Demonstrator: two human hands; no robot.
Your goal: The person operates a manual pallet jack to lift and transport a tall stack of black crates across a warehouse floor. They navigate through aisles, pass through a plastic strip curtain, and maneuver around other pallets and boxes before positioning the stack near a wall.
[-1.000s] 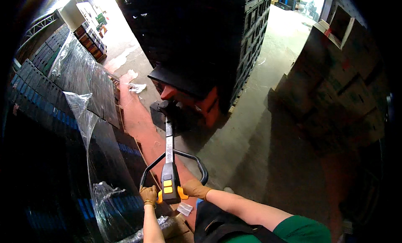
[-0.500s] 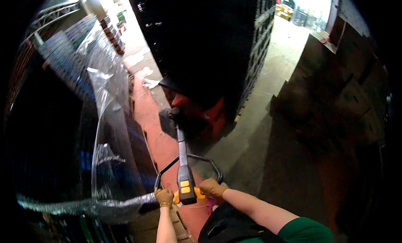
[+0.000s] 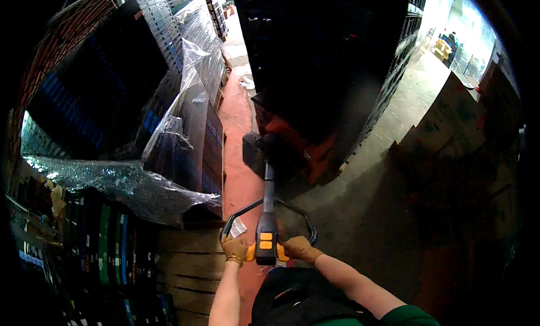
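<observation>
Both hands are on the black tiller (image 3: 269, 219) of a red pallet truck (image 3: 301, 143), which has orange buttons and side paddles. My left hand (image 3: 234, 247), in a tan glove, is closed on the left side of the looped handle beside the orange paddle. My right hand (image 3: 302, 250), gloved alike, is closed on the right grip. The truck's dark body sits under or against a tall stack of black crates (image 3: 323, 39), largely in shadow, so its forks are hidden.
Wrapped crate stacks (image 3: 185, 123) stand close on the left, above wooden pallets (image 3: 188, 264). Brown cartons (image 3: 450, 157) form a pile on the right. A red floor strip (image 3: 236, 123) runs ahead; a pale concrete aisle (image 3: 413, 93) leads toward a bright opening (image 3: 467, 50).
My view has swung left, so the tall crate stack and tiller sit farther right in the picture. More left-side crates and pallets show. Both hands keep their grip.
</observation>
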